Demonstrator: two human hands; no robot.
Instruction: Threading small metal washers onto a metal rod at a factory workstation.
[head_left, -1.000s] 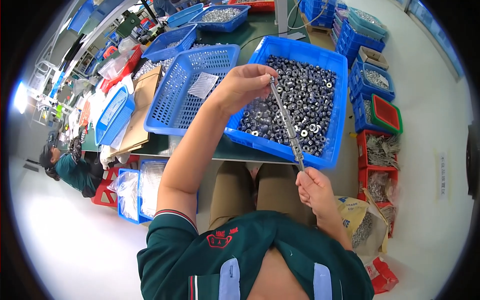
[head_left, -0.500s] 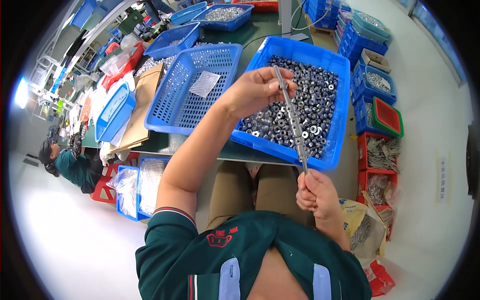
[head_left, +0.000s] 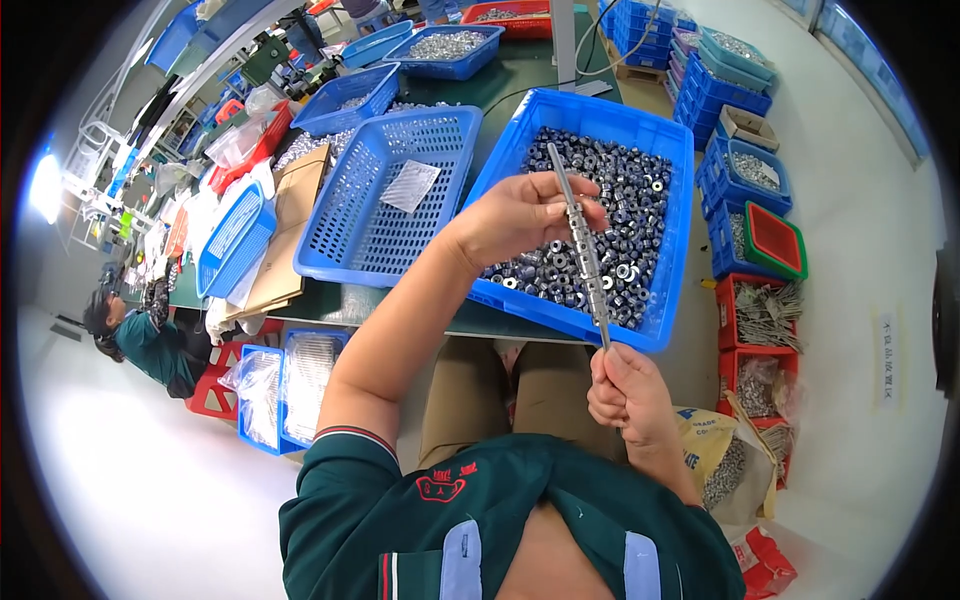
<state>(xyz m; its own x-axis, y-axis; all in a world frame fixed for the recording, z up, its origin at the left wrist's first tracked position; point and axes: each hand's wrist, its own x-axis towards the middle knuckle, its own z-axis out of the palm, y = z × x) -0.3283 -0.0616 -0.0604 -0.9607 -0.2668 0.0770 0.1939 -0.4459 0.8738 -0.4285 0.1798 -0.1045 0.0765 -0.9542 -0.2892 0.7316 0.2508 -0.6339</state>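
A slim metal rod (head_left: 559, 168) threaded with several small shiny metal rings slants over a blue bin (head_left: 683, 225) of loose metal rings (head_left: 625, 190). My left hand (head_left: 515, 222) is closed around the rod below its upper tip, thumb and fingers pinching by the topmost rings. Lower down, my right hand (head_left: 635, 395) makes a fist on the rod's bottom end. Between the two hands the rings sit in a row along the shaft. The very end inside my right fist is hidden.
Left of the bin stands a blue perforated basket (head_left: 340, 240) holding a pale sheet (head_left: 410, 186). Cardboard (head_left: 285, 240) lies beyond it. Stacked blue crates (head_left: 735, 85) and red bins (head_left: 745, 310) of metal parts line the right. A co-worker (head_left: 150, 335) sits far left.
My left hand has slid down the rod toward my right hand, leaving more of the upper tip bare. My right hand keeps its grip. The whole view has shifted slightly.
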